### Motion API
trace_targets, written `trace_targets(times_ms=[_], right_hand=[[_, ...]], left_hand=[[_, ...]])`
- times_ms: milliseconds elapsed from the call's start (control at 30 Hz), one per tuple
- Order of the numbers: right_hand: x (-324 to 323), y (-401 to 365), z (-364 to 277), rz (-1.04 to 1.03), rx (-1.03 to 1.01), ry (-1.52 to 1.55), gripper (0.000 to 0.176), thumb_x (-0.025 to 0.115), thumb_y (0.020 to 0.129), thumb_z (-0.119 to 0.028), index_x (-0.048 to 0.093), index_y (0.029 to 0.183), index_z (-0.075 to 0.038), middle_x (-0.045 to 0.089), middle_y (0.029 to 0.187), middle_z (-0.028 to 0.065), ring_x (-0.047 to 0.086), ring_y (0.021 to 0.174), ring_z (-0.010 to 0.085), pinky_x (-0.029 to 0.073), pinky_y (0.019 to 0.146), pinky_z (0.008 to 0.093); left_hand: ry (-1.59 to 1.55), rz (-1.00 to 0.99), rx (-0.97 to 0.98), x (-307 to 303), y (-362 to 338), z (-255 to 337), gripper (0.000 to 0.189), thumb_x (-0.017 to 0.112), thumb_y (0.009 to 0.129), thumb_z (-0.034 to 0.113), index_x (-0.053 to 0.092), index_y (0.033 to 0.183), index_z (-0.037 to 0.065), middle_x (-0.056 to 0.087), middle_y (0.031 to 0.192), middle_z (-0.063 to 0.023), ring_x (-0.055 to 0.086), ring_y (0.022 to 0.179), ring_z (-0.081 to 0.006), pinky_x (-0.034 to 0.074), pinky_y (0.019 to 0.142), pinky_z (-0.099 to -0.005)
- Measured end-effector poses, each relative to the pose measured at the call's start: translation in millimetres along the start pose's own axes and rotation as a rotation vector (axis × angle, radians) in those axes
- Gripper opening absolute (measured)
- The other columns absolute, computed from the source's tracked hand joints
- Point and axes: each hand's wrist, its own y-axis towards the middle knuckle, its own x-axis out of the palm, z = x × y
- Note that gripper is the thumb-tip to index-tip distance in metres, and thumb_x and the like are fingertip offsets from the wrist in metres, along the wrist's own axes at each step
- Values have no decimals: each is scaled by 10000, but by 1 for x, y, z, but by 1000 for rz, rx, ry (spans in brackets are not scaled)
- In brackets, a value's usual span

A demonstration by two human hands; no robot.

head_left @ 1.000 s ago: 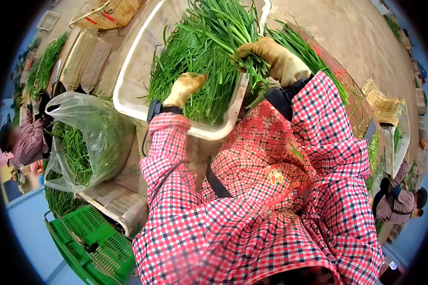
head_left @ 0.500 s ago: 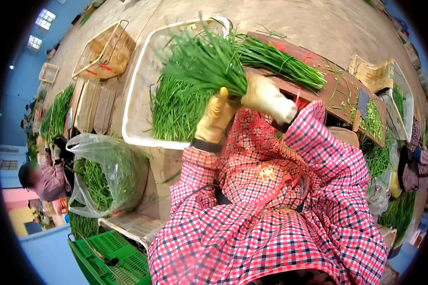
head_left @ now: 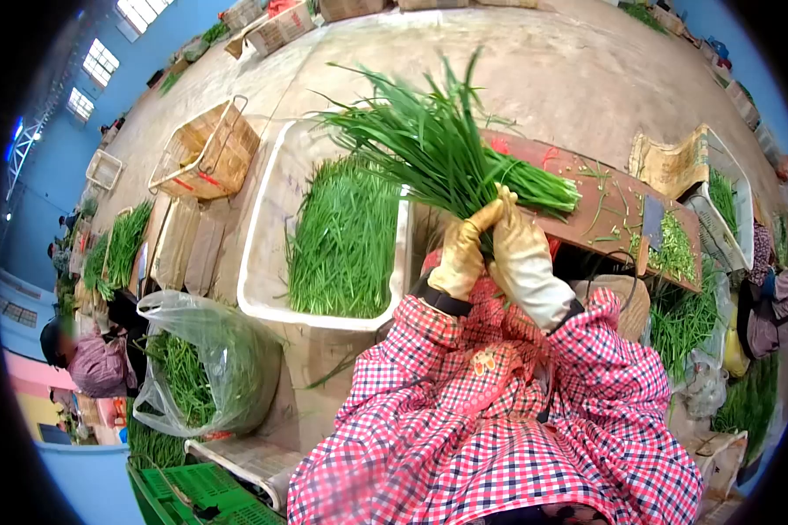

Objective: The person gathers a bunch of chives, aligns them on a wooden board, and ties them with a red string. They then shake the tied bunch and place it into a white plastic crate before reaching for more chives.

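A loose bunch of long green chives (head_left: 420, 144) fans out up and to the left from my gloved hands. My left hand (head_left: 464, 249), in a stained yellowish glove, is closed around the bunch's lower end. Pressed against it, my right hand (head_left: 525, 249) in a whiter glove also grips that end; the stalk ends are hidden between the palms. Just behind, a bundle of chives (head_left: 547, 188) lies on a reddish-brown board (head_left: 600, 223), partly covered by the held bunch. Left of my hands, a white crate (head_left: 247, 267) holds a bed of chives (head_left: 341, 245).
A clear plastic bag (head_left: 254, 367) of greens stands at the left, above a green crate (head_left: 201, 494). Beyond it is a tan basket (head_left: 208, 149). Trimmings (head_left: 674, 249) lie at the board's right end. A co-worker (head_left: 96, 354) sits at far left.
Both hands have moved right with the chives, from over the white crate to in front of the board. They have come together at the lower end, and the view has shifted.
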Motion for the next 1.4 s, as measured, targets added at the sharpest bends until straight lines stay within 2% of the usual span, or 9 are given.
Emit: trace_targets(times_ms=[200, 333, 500, 633, 867, 900, 1100, 1133, 1400], right_hand=[[-28, -41, 31, 103, 287, 432, 1115, 816, 580, -110, 183, 1484, 43, 367, 1484, 214, 511, 1243, 337, 485, 945, 378], [-41, -76, 44, 399, 355, 433, 967, 767, 717, -165, 208, 1492, -24, 539, 1321, 216, 619, 1048, 371, 539, 827, 406], [-5, -158, 54, 29, 625, 356, 586, 650, 852, -230, 446, 1386, -98, 679, 850, 163, 657, 640, 349, 544, 583, 432], [-31, -215, 58, -265, 358, 337, 292, 556, 923, -253, 624, 1174, -121, 691, 862, 92, 674, 647, 242, 546, 557, 369], [-116, -250, 72, -839, 139, 418, 360, 642, 882, -398, 673, 1182, -202, 703, 1036, 125, 692, 877, 287, 552, 755, 371], [-145, -225, 80, -888, 153, 482, 461, 649, 857, -492, 664, 1196, -180, 679, 1153, 104, 669, 1013, 276, 535, 851, 380], [-234, -109, 136, 479, 145, -79, 394, 674, 859, -68, 602, 1243, -117, 629, 1195, 104, 620, 1039, 254, 480, 905, 330], [-250, -88, 142, 491, 188, -244, 341, 666, 884, -112, 607, 1219, -91, 632, 1187, 112, 621, 1052, 250, 488, 886, 339], [-234, 63, 204, 310, 408, 741, 703, 600, 905, -499, 430, 1400, -29, 528, 1353, 220, 555, 1220, 286, 484, 997, 417]], left_hand=[[116, -102, -16, 47, 12, -11, 324, 621, 922, 182, 645, 1168, -27, 670, 1155, -112, 638, 1040, -187, 481, 953, -312], [442, -250, 281, 82, 18, -22, 253, 598, 879, 78, 695, 1103, 10, 691, 1135, -127, 673, 1011, -252, 517, 914, -350], [997, -365, 791, 80, 37, -39, 320, 618, 782, -2, 712, 1082, 60, 719, 1042, -131, 684, 979, -277, 528, 863, -350], [644, -261, 463, 79, 47, -61, 246, 681, 784, 49, 712, 1028, 57, 720, 966, -121, 687, 873, -280, 532, 772, -360], [1282, -199, 986, 77, 49, -58, 263, 740, 754, 158, 675, 989, 59, 695, 931, -111, 656, 822, -333, 530, 720, -386], [944, -202, 661, 80, 48, -62, 264, 742, 750, 161, 672, 983, 58, 688, 932, -118, 651, 817, -333, 533, 711, -396], [919, -196, 582, 77, 36, -66, 240, 719, 736, 112, 645, 954, 41, 668, 884, -128, 644, 801, -334, 546, 704, -402], [768, -155, 376, 83, 28, -58, 301, 746, 724, 129, 635, 990, 42, 672, 874, -123, 649, 810, -343, 547, 720, -394], [1175, -311, 679, 60, 21, -89, 227, 704, 767, 167, 675, 978, 89, 663, 942, -110, 624, 825, -337, 530, 687, -419]])
